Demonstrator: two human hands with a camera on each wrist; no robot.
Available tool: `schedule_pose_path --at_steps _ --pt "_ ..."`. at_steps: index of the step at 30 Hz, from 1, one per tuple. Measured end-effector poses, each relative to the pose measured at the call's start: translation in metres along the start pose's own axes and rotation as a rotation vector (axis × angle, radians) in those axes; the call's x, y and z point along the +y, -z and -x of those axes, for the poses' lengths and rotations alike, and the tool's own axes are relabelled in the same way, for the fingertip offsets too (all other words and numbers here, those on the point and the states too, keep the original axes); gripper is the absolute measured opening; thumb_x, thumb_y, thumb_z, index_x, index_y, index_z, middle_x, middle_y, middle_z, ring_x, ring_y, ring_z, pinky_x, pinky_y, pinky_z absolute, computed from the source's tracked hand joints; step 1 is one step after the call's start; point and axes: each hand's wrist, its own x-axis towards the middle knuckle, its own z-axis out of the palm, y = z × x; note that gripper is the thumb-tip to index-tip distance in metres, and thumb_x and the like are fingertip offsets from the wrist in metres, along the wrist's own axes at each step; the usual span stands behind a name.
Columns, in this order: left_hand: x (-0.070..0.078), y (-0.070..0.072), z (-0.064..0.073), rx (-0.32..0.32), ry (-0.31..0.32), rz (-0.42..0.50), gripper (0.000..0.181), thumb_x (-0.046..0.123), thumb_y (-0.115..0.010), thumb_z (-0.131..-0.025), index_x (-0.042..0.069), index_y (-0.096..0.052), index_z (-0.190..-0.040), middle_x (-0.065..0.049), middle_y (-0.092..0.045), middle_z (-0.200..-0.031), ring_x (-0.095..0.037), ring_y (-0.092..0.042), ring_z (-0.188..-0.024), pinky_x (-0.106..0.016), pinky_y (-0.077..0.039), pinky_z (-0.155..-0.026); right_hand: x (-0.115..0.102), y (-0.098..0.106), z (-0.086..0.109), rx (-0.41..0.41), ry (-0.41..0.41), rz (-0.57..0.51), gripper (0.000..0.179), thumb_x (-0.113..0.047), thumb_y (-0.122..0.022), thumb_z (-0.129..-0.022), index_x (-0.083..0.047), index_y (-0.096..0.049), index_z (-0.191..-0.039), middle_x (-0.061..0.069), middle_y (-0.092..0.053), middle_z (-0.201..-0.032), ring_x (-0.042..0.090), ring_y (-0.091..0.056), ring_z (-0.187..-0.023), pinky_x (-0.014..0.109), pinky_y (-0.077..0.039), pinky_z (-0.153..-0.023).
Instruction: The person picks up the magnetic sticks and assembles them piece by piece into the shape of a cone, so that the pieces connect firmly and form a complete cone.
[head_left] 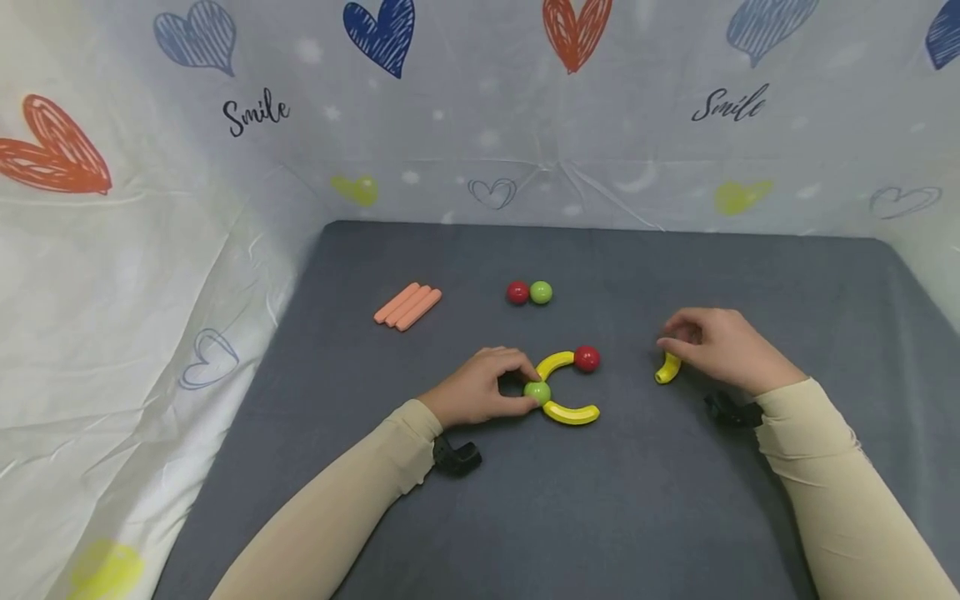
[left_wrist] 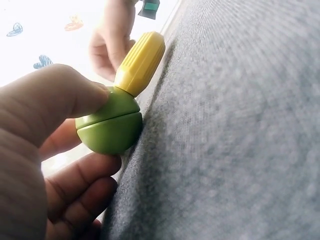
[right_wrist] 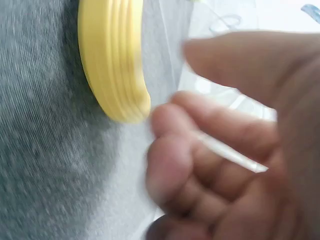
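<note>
My left hand (head_left: 487, 385) pinches a glossy green ball (head_left: 537, 393) between thumb and fingers, low over the dark cloth. Two curved yellow rods branch from that ball: an upper rod (head_left: 555, 363), tipped by a red ball (head_left: 587, 359), and a lower rod (head_left: 572, 413) with a bare end. In the left wrist view a groove rings the green ball (left_wrist: 111, 127), and a ribbed yellow rod (left_wrist: 141, 62) touches it. My right hand (head_left: 716, 346) is just above another curved yellow rod (head_left: 667, 369). The right wrist view shows its thumb and fingers apart from the rod (right_wrist: 112, 60).
Three straight orange rods (head_left: 408, 306) lie side by side at the back left. Behind the joined pieces, a loose red ball (head_left: 517, 292) and a green ball (head_left: 541, 292) touch. A printed white curtain (head_left: 487, 125) borders the grey table (head_left: 450, 533).
</note>
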Motion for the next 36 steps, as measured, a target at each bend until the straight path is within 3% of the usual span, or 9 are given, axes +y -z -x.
schedule_pose_path --at_steps 6,10,25,36 --pt "0.000 0.000 0.000 0.005 0.003 -0.002 0.019 0.027 -0.081 -0.094 0.023 -0.073 -0.111 0.016 -0.068 -0.107 -0.003 -0.059 -0.103 -0.039 -0.041 -0.107 0.007 0.002 0.000 -0.114 -0.082 0.002 0.049 -0.042 -0.070 -0.101 0.001 -0.066 -0.126 0.005 -0.062 -0.083 0.019 -0.053 -0.067 0.036 -0.043 -0.059" --pt "0.000 -0.001 0.000 0.009 0.004 -0.008 0.019 0.029 -0.081 -0.094 0.024 -0.073 -0.111 0.016 -0.068 -0.106 -0.003 -0.059 -0.102 -0.039 -0.042 -0.107 0.008 -0.001 -0.002 -0.146 -0.101 0.001 0.053 -0.042 -0.070 -0.101 0.004 -0.064 -0.126 0.006 -0.065 -0.085 0.019 -0.055 -0.068 0.036 -0.045 -0.059" --pt "0.001 0.001 -0.002 0.005 0.007 0.006 0.018 0.028 -0.080 -0.095 0.024 -0.073 -0.111 0.016 -0.068 -0.107 -0.003 -0.059 -0.103 -0.038 -0.041 -0.106 -0.011 -0.017 -0.007 -0.174 -0.008 -0.067 0.026 -0.028 -0.079 -0.094 -0.005 -0.075 -0.106 -0.002 -0.069 -0.084 0.015 -0.061 -0.076 0.032 -0.050 -0.068" --pt "0.001 -0.001 -0.001 0.001 0.012 -0.001 0.019 0.027 -0.080 -0.094 0.024 -0.073 -0.112 0.016 -0.068 -0.107 -0.004 -0.059 -0.101 -0.039 -0.042 -0.107 -0.030 -0.031 -0.006 -0.168 0.093 -0.148 0.020 -0.025 -0.081 -0.093 -0.010 -0.075 -0.105 -0.004 -0.067 -0.082 0.014 -0.060 -0.073 0.028 -0.050 -0.064"
